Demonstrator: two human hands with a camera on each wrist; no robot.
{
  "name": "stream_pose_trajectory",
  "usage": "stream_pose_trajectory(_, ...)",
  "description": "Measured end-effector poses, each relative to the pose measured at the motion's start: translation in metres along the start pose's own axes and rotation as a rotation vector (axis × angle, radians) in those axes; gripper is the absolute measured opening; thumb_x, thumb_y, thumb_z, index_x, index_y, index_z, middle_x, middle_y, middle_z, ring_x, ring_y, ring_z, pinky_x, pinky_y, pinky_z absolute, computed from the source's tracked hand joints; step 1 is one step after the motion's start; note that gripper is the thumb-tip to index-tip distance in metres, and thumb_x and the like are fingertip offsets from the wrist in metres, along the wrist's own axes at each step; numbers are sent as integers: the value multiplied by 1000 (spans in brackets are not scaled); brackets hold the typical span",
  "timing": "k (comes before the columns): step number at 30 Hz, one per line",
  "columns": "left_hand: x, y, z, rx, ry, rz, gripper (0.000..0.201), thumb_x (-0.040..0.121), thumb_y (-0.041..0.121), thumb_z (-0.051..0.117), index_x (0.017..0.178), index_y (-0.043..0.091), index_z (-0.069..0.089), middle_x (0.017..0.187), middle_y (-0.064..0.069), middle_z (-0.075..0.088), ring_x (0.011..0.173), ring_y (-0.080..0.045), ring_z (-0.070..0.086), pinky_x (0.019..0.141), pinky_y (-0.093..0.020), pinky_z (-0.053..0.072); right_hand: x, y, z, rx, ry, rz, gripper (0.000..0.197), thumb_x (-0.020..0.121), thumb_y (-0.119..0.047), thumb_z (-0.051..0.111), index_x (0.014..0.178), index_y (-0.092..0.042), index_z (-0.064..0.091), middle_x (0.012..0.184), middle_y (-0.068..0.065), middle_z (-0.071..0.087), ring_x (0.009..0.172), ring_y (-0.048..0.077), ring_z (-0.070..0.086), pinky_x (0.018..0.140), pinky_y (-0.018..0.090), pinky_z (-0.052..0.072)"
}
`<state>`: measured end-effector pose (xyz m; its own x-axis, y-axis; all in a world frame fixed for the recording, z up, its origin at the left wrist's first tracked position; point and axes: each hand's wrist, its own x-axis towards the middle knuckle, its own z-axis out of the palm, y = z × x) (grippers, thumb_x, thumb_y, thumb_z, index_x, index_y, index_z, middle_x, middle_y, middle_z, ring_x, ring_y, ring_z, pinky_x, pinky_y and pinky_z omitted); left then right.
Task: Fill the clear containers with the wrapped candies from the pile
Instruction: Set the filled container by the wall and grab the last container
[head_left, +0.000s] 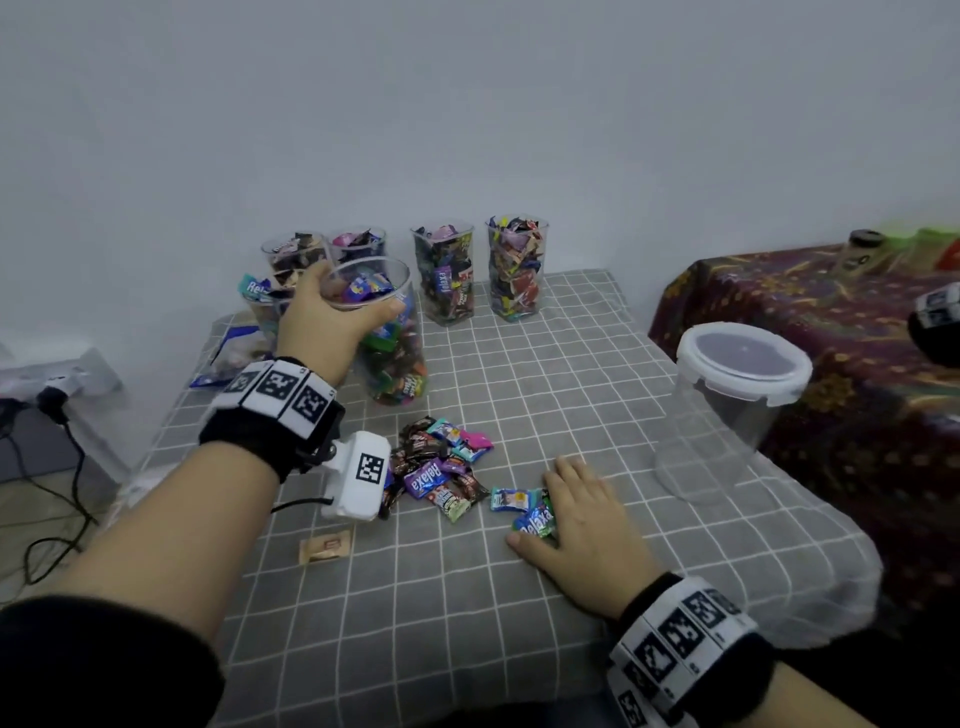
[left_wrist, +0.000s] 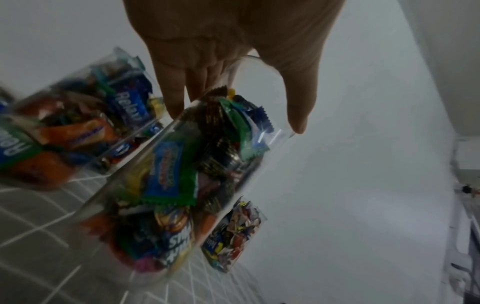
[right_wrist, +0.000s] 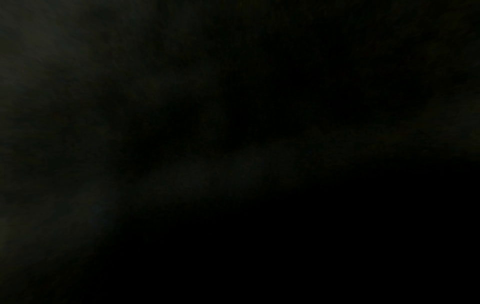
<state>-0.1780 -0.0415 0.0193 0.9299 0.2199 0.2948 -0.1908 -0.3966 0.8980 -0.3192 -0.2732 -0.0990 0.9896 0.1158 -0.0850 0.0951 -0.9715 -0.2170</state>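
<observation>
Our left hand (head_left: 324, 325) grips the nearly full round candy jar (head_left: 387, 332) by its rim, standing just behind the candy pile (head_left: 436, 465). Our right hand (head_left: 582, 519) lies flat and loose on two candies (head_left: 524, 512), right beside the pile, so it is nearer.

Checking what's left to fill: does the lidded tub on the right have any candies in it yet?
No: in the head view the lidded tub shows only clear, bare walls.

Clear, glossy plastic containers (head_left: 449, 270) hold shiny foil-like candy wrappers (head_left: 434, 470). A matt grey checked cloth (head_left: 519, 597) covers the table. One lidded tub (head_left: 727, 405) looks cloudy plastic.
</observation>
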Motion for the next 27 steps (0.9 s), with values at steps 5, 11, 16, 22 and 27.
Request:
stream_pose_trajectory(5, 20, -15, 28, 40, 10, -47, 95, 69, 35, 82, 146, 14, 29, 136, -3, 51, 122, -19, 49, 106, -34, 37, 0, 1, 1, 26, 13, -6, 110, 60, -77, -1, 150, -15, 16, 159, 4, 7, 146, 18, 1, 116, 31, -2)
stream_pose_trajectory(11, 40, -27, 49, 93, 3, -92, 92, 72, 36, 79, 145, 13, 29, 138, -6, 49, 124, -23, 48, 102, -33, 37, 2, 2, 3, 25, 3, -8, 109, 65, -80, -1, 151, -14, 11, 160, 5, 3, 146, 19, -3, 112, 29, -9)
stream_pose_trajectory(16, 53, -32, 57, 116, -16, -80, 94, 73, 39, 78, 147, 14, 25, 141, -6, 46, 127, -23, 45, 104, -34, 35, 3, 3, 4, 28, -4, -17, 109, 64, -78, 0, 151, -14, 11, 160, 5, 2, 146, 19, -4, 113, 30, -10)
stream_pose_trajectory(22, 52, -35, 55, 119, -43, -47, 95, 73, 38, 78, 147, 14, 24, 148, -9, 36, 133, -24, 38, 110, -37, 32, 3, 3, 3, 55, 11, -18, 110, 61, -77, 0, 151, -14, 11, 160, 5, 2, 146, 19, -3, 112, 29, -10)
stream_pose_trajectory(27, 26, -14, 51, 183, 142, 102, 85, 78, 38, 73, 145, 12, 29, 150, -9, 31, 138, -23, 30, 113, -36, 27, -1, 3, 1, 156, 62, -6, 91, 85, -68, 38, 151, -15, 6, 160, 2, 0, 146, 17, 0, 120, 32, 1)
